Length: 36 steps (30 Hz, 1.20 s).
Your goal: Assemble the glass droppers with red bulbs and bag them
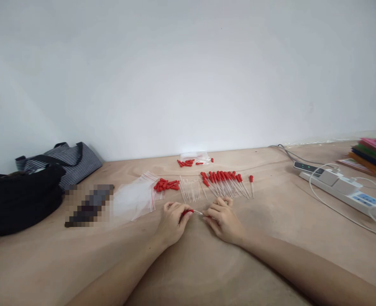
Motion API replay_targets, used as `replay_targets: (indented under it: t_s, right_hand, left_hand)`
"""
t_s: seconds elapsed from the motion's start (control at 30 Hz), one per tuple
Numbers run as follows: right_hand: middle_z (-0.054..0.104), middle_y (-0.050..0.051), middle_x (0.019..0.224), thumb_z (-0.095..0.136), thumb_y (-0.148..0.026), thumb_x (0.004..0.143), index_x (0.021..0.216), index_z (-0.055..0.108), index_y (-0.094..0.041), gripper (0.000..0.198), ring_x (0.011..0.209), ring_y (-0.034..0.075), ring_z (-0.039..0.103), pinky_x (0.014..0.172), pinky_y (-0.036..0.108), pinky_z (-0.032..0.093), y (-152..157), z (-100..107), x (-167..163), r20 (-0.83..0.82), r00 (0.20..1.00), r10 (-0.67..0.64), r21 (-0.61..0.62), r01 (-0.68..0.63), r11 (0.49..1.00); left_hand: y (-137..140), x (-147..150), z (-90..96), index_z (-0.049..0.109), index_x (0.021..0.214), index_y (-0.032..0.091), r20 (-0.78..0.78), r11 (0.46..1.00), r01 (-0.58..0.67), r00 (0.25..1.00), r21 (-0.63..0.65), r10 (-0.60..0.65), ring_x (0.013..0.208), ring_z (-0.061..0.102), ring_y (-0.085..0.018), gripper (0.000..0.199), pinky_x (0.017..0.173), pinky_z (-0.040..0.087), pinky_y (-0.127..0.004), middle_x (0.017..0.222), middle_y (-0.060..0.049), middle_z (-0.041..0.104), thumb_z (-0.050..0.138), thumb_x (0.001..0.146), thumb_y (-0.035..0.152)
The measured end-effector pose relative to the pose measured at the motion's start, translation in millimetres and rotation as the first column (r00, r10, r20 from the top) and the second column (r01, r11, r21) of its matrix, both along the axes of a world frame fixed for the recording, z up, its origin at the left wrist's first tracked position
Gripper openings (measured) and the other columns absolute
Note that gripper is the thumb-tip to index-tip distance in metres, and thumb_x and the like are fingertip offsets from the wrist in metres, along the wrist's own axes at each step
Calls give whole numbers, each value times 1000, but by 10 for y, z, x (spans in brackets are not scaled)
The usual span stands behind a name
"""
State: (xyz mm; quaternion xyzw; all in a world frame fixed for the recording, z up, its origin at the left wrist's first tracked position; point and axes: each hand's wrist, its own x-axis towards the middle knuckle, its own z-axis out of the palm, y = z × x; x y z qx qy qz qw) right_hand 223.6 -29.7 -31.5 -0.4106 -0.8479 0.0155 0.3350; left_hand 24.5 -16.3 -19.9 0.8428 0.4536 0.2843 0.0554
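Between thumb and fingers, my left hand (173,221) pinches a red rubber dropper bulb (188,212). My right hand (223,220) is closed on a thin clear dropper tube (198,213), whose far end meets the bulb; how deep it sits inside cannot be made out. Just beyond my hands lie several loose clear tubes (190,190). To their left is a pile of red bulbs (166,185). A row of droppers with red bulbs on their tubes (223,182) lies to the right, and a single dropper (252,186) rests apart from it.
Clear zip bags (133,197) lie left of the bulbs. More small red bulbs (185,162) and a clear bag (194,156) are near the wall. Bags (22,199) and a pixelated dark object (90,206) stand left; a power strip (350,193) with cables and coloured packets (374,155) are right.
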Motion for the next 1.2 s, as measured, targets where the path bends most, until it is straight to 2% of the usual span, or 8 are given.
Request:
replay_targets:
  t_s: [0.2,0.47,0.77,0.93,1.07,1.2]
  right_hand:
    - [58,1,67,46,-22,85,81,62,-20,16,76,15,43,76,34,21,-6,27,-4,-14,998,58,1,-58,998]
    - [57,0,66,47,-19,83,72,58,-18,16,78,14,44,76,33,21,-9,36,-9,75,993,95,9,-95,995]
    - [56,2,65,44,-15,82,75,60,-18,18,76,15,42,76,35,21,45,53,37,173,972,159,100,-178,979]
    - [56,1,67,43,-11,78,77,61,-18,19,76,16,42,79,37,19,67,70,55,159,978,131,164,-157,974]
    - [58,1,69,45,-15,79,77,59,-19,15,76,15,43,79,36,20,46,78,55,101,992,76,109,-87,990]
    - [58,0,67,44,-19,82,72,58,-18,16,74,14,44,78,35,20,17,68,43,85,994,69,62,-74,995]
  left_hand:
    - [-1,13,-1,57,82,21,28,1000,9,1000,-24,-8,79,57,-17,12,84,28,-38,78,1,64,45,84,23]
    - [-14,0,-18,57,79,21,24,998,0,1000,-59,2,76,57,-16,11,87,25,-41,75,2,64,47,83,24]
    - [-41,6,10,58,79,22,-32,998,62,998,-25,-63,75,57,-16,13,92,22,-44,75,2,66,46,83,23]
    - [-69,24,25,56,78,21,-47,996,84,995,22,-83,74,57,-15,13,93,21,-45,74,2,66,45,84,21]
    - [-108,50,31,57,77,21,-46,994,90,995,60,-87,73,58,-15,15,94,19,-45,72,2,66,44,85,21]
    - [-134,69,29,57,77,21,-46,992,107,993,67,-104,72,58,-15,16,95,19,-45,72,1,66,43,85,22]
